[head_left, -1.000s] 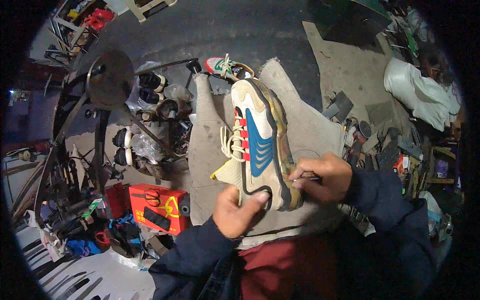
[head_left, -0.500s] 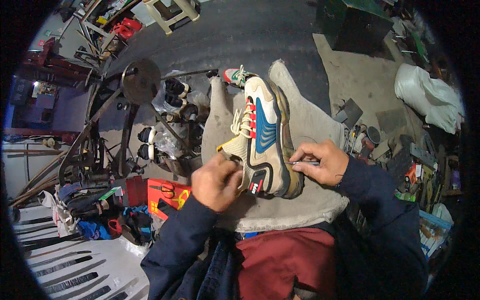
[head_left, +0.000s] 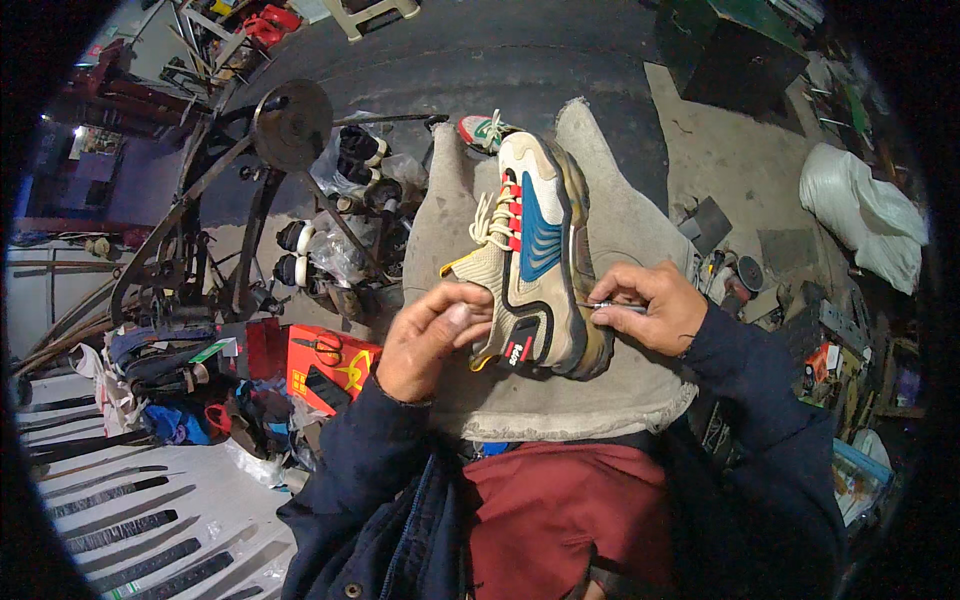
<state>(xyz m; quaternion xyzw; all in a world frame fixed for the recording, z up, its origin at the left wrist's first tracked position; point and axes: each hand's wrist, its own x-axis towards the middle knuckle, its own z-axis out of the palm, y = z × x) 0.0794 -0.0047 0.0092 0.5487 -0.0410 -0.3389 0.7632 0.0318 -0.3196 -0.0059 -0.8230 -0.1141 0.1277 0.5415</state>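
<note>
A beige sneaker (head_left: 530, 300) with a blue side panel, red lace loops and cream laces lies across the grey cloth on my lap, toe pointing away. My right hand (head_left: 655, 308) pinches a thin metal awl (head_left: 622, 307) between thumb and fingers; its point meets the sole edge near the heel. My left hand (head_left: 430, 335) is at the shoe's opening, fingers apart and tips reaching the collar. Whether those fingertips touch thread or lining inside is hidden. The grey cloth (head_left: 480, 405) covers my thighs under the shoe.
Beyond the toe sits another shoe (head_left: 484, 132), red, green and white. An iron machine with a round wheel (head_left: 291, 124) stands left, beside several shoes. A red box (head_left: 325, 365) lies by my left arm. Tools and a grinding disc (head_left: 749, 272) crowd the right, near a white sack (head_left: 862, 215).
My left hand has drawn back slightly from the shoe's opening, and its fingers have loosened. The right hand keeps the awl at the sole. The whole view has shifted slightly.
</note>
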